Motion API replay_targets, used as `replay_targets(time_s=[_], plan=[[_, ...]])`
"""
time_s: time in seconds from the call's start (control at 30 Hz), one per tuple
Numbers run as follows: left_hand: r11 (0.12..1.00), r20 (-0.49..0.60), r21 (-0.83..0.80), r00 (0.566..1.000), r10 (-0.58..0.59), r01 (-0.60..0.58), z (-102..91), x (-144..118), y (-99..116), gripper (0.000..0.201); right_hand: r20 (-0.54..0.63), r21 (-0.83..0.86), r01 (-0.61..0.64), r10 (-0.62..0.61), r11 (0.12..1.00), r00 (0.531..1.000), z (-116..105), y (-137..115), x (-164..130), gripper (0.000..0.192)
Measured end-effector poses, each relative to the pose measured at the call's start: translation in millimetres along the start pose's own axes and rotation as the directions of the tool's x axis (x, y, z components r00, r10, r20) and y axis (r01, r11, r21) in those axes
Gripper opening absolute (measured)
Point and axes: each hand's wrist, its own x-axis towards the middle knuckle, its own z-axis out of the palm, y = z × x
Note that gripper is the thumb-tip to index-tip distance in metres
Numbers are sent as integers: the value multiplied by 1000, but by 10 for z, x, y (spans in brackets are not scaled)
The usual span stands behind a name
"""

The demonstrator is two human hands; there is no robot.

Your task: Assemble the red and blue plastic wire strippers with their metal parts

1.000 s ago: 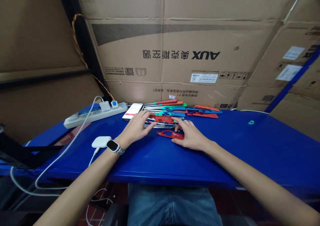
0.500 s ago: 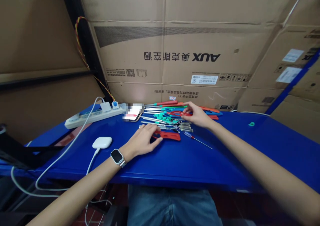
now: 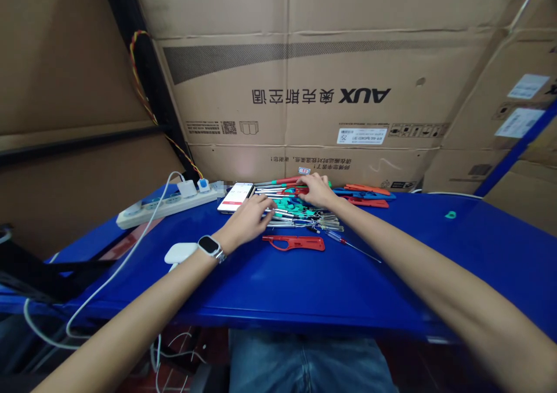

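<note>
My right hand [image 3: 319,191] is closed on a red plastic lighter casing half [image 3: 288,190], its trigger loop pointing left over the pile. Beside the phone, my left hand [image 3: 250,216] has its fingers bent and a gap between fingers and thumb, at the left ends of the metal tubes [image 3: 282,224]. Nothing shows in its grip. Another red lighter casing half [image 3: 307,242] lies loose on the blue table in front of the pile. Small green plastic parts [image 3: 300,208] and clear lighter inserts [image 3: 329,221] with thin wires lie between my hands.
A lit phone [image 3: 236,198] lies left of the pile, a power strip [image 3: 174,203] farther left. A white earbud case [image 3: 180,252] sits by my left wrist. Right are a screwdriver [image 3: 352,245], blue and orange casings [image 3: 369,192] and a green piece [image 3: 451,214]. Cardboard [image 3: 278,68] stands behind.
My left hand has let go of the front red casing half and moved up and away toward the tubes. My right hand has shifted left with its red casing half.
</note>
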Motion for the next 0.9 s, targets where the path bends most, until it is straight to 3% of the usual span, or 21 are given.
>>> replay_targets(time_s=[0.13, 0.23, 0.43, 0.6, 0.8, 0.9], plan=[[998, 91, 55, 996, -19, 14, 27, 253, -239, 19, -42, -12, -1, 1, 1000, 999, -14, 12, -107, 29], [998, 168, 57, 986, 0, -10, 78, 350, -287, 21, -74, 25, 7, -5, 1000, 997, -39, 14, -227, 25], [995, 219, 101, 976, -9, -14, 148, 421, -202, 20, -53, 123, 49, -42, 991, 998, -184, -42, -640, 8], [998, 191, -35, 980, 49, -43, 158, 390, -119, 16, 72, 134, 45, -55, 990, 996, -297, -80, -957, 16], [996, 225, -77, 972, 64, -47, 222, 344, -42, 15, 113, 194, -6, -16, 981, 994, -313, -57, -1013, 7], [994, 174, -78, 980, 93, -81, 225, 367, -6, 14, 102, 270, -7, -21, 963, 995, -319, -66, -994, 6]])
